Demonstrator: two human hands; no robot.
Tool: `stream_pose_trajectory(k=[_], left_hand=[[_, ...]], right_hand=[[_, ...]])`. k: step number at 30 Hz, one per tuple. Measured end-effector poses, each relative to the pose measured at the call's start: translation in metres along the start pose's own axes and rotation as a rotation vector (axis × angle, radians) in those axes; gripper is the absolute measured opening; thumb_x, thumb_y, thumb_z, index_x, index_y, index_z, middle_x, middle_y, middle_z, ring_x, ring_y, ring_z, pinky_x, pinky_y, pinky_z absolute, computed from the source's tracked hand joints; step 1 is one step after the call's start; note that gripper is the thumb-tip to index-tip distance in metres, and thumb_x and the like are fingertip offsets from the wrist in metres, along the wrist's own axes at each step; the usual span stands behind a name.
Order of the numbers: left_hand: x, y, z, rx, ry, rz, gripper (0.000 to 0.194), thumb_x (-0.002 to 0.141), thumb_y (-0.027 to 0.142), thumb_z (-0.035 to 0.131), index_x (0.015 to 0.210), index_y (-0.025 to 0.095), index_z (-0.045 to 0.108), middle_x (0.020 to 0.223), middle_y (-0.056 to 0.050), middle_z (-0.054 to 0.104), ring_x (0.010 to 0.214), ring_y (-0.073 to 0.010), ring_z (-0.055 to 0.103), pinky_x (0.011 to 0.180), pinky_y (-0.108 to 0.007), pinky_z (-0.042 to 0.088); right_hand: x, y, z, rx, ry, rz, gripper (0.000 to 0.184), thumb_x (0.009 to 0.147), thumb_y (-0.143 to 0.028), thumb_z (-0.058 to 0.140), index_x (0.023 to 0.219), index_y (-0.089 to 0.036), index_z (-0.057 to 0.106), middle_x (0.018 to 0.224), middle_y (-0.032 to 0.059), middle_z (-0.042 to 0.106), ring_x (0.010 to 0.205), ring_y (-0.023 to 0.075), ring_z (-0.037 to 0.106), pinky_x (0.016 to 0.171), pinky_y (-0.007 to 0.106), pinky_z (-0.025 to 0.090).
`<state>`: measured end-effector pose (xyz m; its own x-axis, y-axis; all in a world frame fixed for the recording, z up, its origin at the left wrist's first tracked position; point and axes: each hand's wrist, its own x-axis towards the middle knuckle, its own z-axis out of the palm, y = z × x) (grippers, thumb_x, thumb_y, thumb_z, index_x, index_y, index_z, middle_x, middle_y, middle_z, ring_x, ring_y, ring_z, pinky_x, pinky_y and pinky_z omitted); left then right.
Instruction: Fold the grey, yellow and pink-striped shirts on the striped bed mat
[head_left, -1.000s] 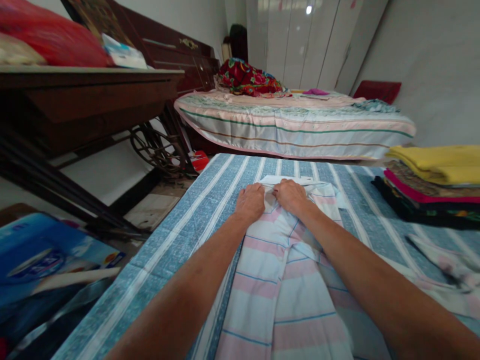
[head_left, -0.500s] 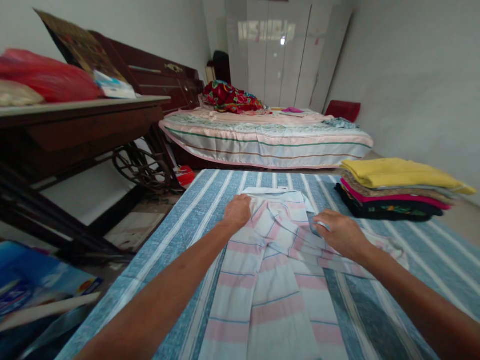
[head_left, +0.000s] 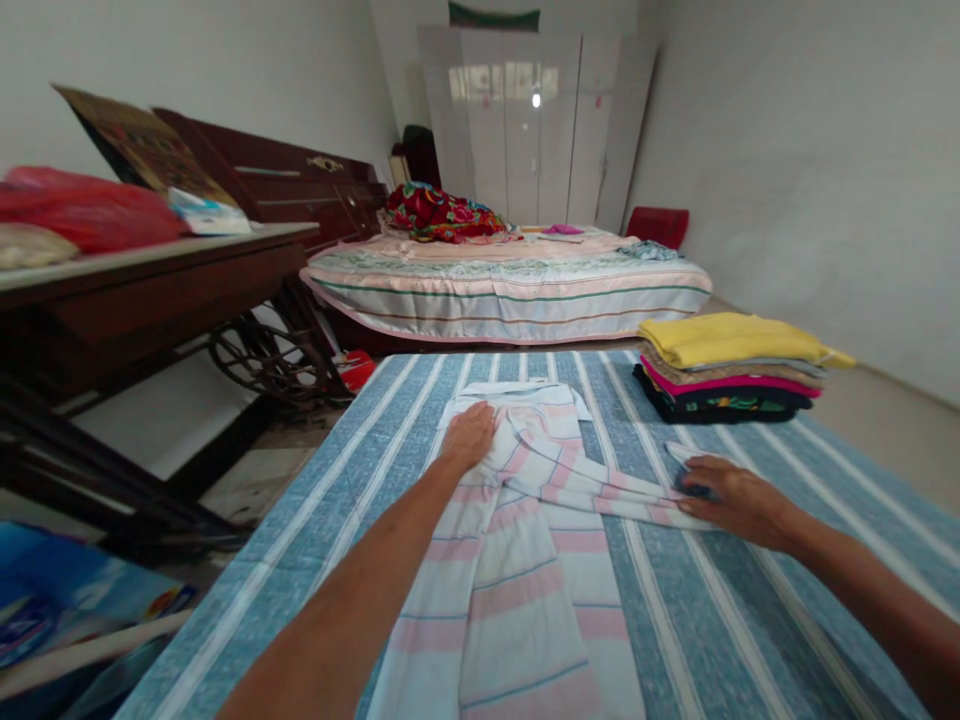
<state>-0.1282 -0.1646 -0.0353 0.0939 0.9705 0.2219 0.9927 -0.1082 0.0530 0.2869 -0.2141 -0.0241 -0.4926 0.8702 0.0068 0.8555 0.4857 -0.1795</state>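
A long-sleeved shirt (head_left: 517, 590) with pink, white and blue stripes lies lengthwise on the striped blue cloth, its collar end farthest from me. My left hand (head_left: 471, 436) is at the shirt's left shoulder, just below the collar, its fingers closed on the fabric. Out to the right, my right hand (head_left: 739, 500) has its thumb and fingers around the end of a sleeve (head_left: 600, 485). That sleeve runs across the shirt's upper part and stretches rightward, narrow and fairly straight. Part of the cuff is hidden by my right fingers.
The blue striped cloth (head_left: 337, 510) covers the surface under the shirt. Folded clothes (head_left: 731, 370), yellow on top, are stacked at the right. A sewing-machine table (head_left: 150, 290) stands left, above a blue package (head_left: 75, 590). Behind is a bed (head_left: 510, 310).
My right hand has moved from beside the collar out to the right, drawing the sleeve straight. My left hand has stayed at the shirt's shoulder. The view has tilted upward and turned right.
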Motion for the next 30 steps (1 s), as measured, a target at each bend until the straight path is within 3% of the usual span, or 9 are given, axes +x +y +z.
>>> stream_pose_trajectory(k=[5, 10, 15, 17, 20, 24, 27, 30], left_hand=[[0.002, 0.0, 0.003, 0.014, 0.009, -0.009, 0.034, 0.094, 0.029, 0.033, 0.119, 0.019, 0.053, 0.136, -0.01, 0.05, 0.128, -0.0189, 0.042, 0.106, -0.04, 0.033], [0.002, 0.003, 0.002, 0.029, 0.0, -0.014, 0.033, 0.094, 0.031, 0.034, 0.118, 0.019, 0.053, 0.134, -0.01, 0.05, 0.127, -0.0203, 0.043, 0.105, -0.04, 0.034], [0.002, 0.006, 0.0, 0.036, 0.001, -0.022, 0.032, 0.093, 0.033, 0.036, 0.118, 0.021, 0.052, 0.134, -0.009, 0.05, 0.125, -0.0221, 0.044, 0.102, -0.042, 0.037], [0.002, 0.007, -0.002, 0.033, 0.004, -0.022, 0.032, 0.093, 0.033, 0.037, 0.117, 0.02, 0.052, 0.133, -0.01, 0.05, 0.123, -0.0229, 0.045, 0.101, -0.042, 0.038], [0.002, 0.007, -0.004, 0.027, 0.01, -0.018, 0.03, 0.093, 0.033, 0.037, 0.115, 0.019, 0.053, 0.131, -0.011, 0.051, 0.121, -0.0235, 0.046, 0.1, -0.043, 0.038], [0.001, 0.008, -0.007, 0.025, 0.02, -0.012, 0.03, 0.093, 0.038, 0.038, 0.109, 0.02, 0.054, 0.124, -0.009, 0.055, 0.117, -0.0211, 0.049, 0.098, -0.039, 0.038], [0.0, 0.009, -0.006, 0.035, 0.021, -0.02, 0.034, 0.093, 0.043, 0.034, 0.109, 0.02, 0.054, 0.122, -0.009, 0.055, 0.116, -0.0211, 0.049, 0.097, -0.038, 0.039], [0.0, 0.009, -0.004, 0.05, 0.011, -0.035, 0.037, 0.093, 0.044, 0.032, 0.114, 0.02, 0.052, 0.128, -0.01, 0.052, 0.119, -0.0231, 0.047, 0.097, -0.041, 0.038]], right_hand=[[-0.009, -0.011, -0.014, -0.033, -0.052, 0.07, 0.017, 0.081, -0.031, 0.051, 0.08, -0.023, 0.066, 0.107, 0.0082, 0.062, 0.098, 0.0237, 0.06, 0.077, 0.032, 0.047], [-0.036, -0.027, -0.035, -0.11, -0.114, 0.154, 0.019, 0.082, -0.026, 0.047, 0.069, -0.02, 0.059, 0.084, 0.005, 0.061, 0.073, 0.0195, 0.062, 0.06, 0.028, 0.042], [-0.079, -0.043, -0.042, -0.12, 0.115, 0.146, 0.025, 0.084, -0.041, 0.043, 0.076, -0.022, 0.057, 0.088, 0.0068, 0.062, 0.077, 0.023, 0.062, 0.06, 0.03, 0.042], [-0.088, -0.04, -0.037, -0.092, 0.12, 0.2, 0.028, 0.083, -0.045, 0.043, 0.074, -0.022, 0.057, 0.085, 0.0073, 0.062, 0.076, 0.0244, 0.061, 0.059, 0.031, 0.042], [-0.089, -0.029, -0.029, 0.093, 0.0, 0.304, 0.03, 0.082, -0.045, 0.044, 0.068, -0.022, 0.056, 0.079, 0.0064, 0.063, 0.068, 0.0221, 0.06, 0.059, 0.031, 0.042], [-0.088, -0.026, -0.031, 0.546, -0.061, 0.267, 0.043, 0.082, -0.056, 0.047, 0.061, -0.02, 0.058, 0.099, 0.0064, 0.064, 0.083, 0.0215, 0.059, 0.069, 0.028, 0.044], [-0.09, -0.03, -0.035, 0.763, -0.067, 0.309, 0.047, 0.077, -0.062, 0.052, 0.056, -0.02, 0.05, 0.068, 0.0016, 0.056, 0.065, 0.0162, 0.052, 0.059, 0.025, 0.04], [-0.088, -0.029, -0.032, 0.777, -0.047, 0.461, 0.053, 0.071, -0.07, 0.05, 0.054, -0.021, 0.039, 0.052, -0.0031, 0.038, 0.051, 0.0123, 0.037, 0.048, 0.024, 0.032]])
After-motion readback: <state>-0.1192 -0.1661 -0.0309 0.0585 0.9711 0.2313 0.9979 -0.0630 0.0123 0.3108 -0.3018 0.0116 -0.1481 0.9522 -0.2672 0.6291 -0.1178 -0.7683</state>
